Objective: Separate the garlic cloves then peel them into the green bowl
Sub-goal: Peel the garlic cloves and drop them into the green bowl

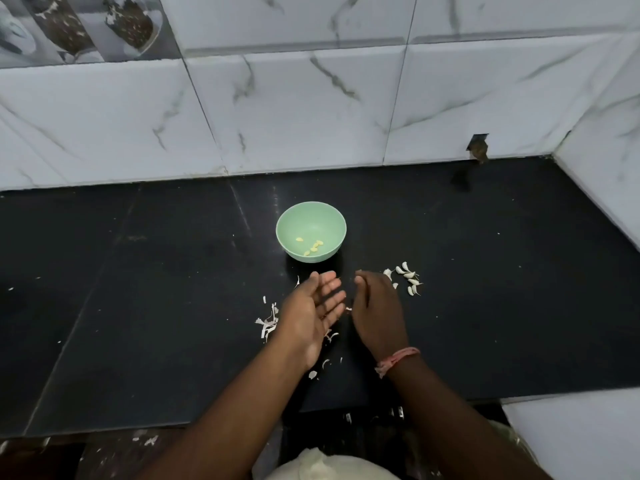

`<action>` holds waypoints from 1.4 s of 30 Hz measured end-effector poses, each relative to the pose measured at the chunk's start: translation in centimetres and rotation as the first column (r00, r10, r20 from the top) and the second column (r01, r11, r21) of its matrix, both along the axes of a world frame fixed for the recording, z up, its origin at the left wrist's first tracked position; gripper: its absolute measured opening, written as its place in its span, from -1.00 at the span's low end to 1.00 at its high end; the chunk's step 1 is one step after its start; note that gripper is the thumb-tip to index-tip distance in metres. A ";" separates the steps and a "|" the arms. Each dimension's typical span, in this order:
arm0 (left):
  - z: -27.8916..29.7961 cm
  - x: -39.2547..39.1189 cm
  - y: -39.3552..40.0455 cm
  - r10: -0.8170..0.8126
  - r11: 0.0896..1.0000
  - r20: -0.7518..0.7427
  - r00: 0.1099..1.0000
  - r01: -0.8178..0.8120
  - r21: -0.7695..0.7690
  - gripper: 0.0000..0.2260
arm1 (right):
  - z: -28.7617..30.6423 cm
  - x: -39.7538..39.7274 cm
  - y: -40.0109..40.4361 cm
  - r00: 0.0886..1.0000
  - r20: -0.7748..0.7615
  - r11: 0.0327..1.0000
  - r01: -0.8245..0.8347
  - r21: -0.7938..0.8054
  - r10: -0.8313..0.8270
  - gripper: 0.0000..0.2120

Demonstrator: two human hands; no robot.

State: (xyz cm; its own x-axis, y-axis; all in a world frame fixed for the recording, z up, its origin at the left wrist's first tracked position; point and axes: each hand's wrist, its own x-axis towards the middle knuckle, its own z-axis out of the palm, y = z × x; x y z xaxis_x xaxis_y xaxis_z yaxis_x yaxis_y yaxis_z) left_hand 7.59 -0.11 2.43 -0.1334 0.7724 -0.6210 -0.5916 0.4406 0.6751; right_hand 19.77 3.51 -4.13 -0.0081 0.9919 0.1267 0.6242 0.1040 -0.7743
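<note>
A green bowl (311, 221) stands on the black counter and holds several peeled yellowish cloves (313, 247). My left hand (311, 310) is just in front of it, palm turned up and inward, fingers straight, nothing in it. Beside it, my right hand (377, 313) shows its back, fingers curled downward; whether they pinch anything is hidden. Several unpeeled white cloves (408, 278) lie on the counter right of my right hand.
Torn garlic skins (268, 322) lie left of and under my left hand, with more scraps (318, 368) nearer the counter's front edge. A marble-tiled wall (311, 109) backs the black counter (138, 306), and a side wall closes it on the right.
</note>
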 end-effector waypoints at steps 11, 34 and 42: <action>-3.1 6.6 5.7 -0.222 0.961 -0.046 0.974 0.211 -0.177 -0.67 | -0.5 8.3 6.6 0.808 0.589 0.997 0.050 -0.055 -0.008 -0.71; -5.1 5.6 5.5 -0.107 0.993 -0.351 0.930 0.079 -0.092 -0.79 | -1.6 2.3 2.3 0.915 0.320 0.969 -0.221 -0.110 0.245 -0.78; -4.8 3.1 2.9 -0.206 0.978 -0.693 0.690 0.122 -0.169 -0.76 | -0.8 1.2 1.6 0.979 -0.030 0.907 -0.200 -0.371 0.203 -0.76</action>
